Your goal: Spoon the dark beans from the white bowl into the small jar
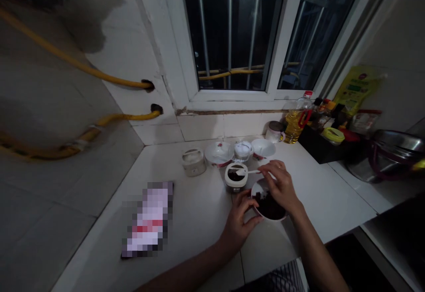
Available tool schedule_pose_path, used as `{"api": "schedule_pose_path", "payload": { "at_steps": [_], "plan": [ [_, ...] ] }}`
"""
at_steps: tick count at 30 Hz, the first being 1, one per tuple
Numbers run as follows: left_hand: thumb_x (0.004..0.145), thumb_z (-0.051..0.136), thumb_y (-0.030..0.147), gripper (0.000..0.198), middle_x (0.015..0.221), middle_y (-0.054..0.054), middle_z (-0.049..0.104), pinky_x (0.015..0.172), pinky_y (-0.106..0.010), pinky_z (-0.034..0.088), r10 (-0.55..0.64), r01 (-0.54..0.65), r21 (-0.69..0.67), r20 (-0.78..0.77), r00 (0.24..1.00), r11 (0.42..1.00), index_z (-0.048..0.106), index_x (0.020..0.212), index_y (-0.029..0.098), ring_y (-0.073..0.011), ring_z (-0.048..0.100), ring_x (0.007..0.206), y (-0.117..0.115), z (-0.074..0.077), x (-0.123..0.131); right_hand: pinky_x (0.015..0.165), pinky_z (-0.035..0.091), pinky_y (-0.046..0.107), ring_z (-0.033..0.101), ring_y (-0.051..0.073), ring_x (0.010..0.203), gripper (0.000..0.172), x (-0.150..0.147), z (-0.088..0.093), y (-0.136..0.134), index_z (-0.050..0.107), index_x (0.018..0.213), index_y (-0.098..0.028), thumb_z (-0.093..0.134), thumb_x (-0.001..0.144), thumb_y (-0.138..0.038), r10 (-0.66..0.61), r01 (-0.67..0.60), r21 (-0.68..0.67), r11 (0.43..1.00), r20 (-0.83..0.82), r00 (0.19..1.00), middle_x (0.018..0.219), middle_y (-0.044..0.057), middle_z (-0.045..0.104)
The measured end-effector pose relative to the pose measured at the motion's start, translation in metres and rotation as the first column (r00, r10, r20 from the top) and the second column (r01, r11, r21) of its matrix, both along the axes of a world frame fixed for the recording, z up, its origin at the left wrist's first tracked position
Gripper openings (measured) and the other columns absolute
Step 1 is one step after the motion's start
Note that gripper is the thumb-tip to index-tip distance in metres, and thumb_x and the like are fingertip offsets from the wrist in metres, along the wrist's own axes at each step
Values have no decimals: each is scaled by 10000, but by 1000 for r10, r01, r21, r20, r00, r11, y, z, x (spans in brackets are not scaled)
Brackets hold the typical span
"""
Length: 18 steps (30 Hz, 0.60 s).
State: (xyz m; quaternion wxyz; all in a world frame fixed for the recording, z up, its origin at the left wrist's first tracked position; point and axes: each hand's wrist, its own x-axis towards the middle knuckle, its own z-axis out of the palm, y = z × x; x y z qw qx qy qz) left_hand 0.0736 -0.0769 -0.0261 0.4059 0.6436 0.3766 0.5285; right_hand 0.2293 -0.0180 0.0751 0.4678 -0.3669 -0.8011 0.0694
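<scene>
My right hand pinches the handle of a small white spoon. The spoon's bowl is over the mouth of a square seasoning jar with a white rim and dark contents. My left hand grips the left rim of a white bowl, thumb and fingers on its edge. Inside that bowl lies a dark, crumbly food. My right forearm and hand cover part of the bowl's right side.
Behind the jar stand a clear container, a lidded bowl, a small glass jar and a white bowl. An oil bottle and a metal pot are to the right. A blurred-out phone-like object lies left.
</scene>
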Motion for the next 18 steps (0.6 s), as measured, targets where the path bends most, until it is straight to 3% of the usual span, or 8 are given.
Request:
{"api": "schedule_pose_path", "payload": {
  "at_steps": [3, 7, 10, 13, 18],
  "plan": [
    [783, 716, 271, 173, 1259, -118, 487, 997, -405, 480, -9, 9, -14, 17, 1000, 1000, 644, 928, 209, -274, 500, 1234, -1, 1, 0, 802, 435, 370, 587, 214, 800, 144, 21, -2, 3, 643, 872, -228, 502, 900, -226, -102, 93, -75, 993, -131, 986, 713, 23, 663],
    [785, 708, 257, 166, 1239, -117, 500, 1001, -396, 477, -10, 10, -20, 16, 1000, 1000, 643, 931, 212, -271, 502, 1235, -2, 3, 0, 814, 421, 379, 581, 208, 730, 163, 44, -9, 8, 633, 790, -223, 488, 859, -197, -146, 144, -143, 979, -3, 989, 654, 12, 645],
    [774, 712, 237, 164, 1232, -114, 502, 1011, -401, 468, -1, 2, -24, 7, 1000, 1000, 644, 921, 211, -269, 509, 1226, -3, 4, 0, 864, 404, 399, 585, 210, 755, 186, 43, -14, 8, 643, 792, -218, 470, 830, -160, -117, 138, -172, 975, 125, 985, 709, 28, 671],
    [773, 705, 228, 174, 1244, -113, 492, 1004, -394, 473, 1, -1, -36, 9, 1000, 999, 646, 936, 213, -265, 506, 1229, -3, 4, 0, 879, 401, 394, 585, 214, 816, 209, 32, -14, 5, 657, 789, -220, 467, 792, -133, -27, 79, -282, 956, 183, 983, 763, 32, 694],
    [758, 710, 219, 176, 1226, -110, 512, 993, -401, 480, 6, -7, -31, -13, 1000, 999, 653, 924, 213, -272, 506, 1228, -2, 4, -1, 836, 411, 362, 592, 228, 827, 201, 27, -14, 6, 675, 721, -221, 481, 768, -201, -44, 46, -492, 869, 15, 999, 621, 14, 664]
  ]
}}
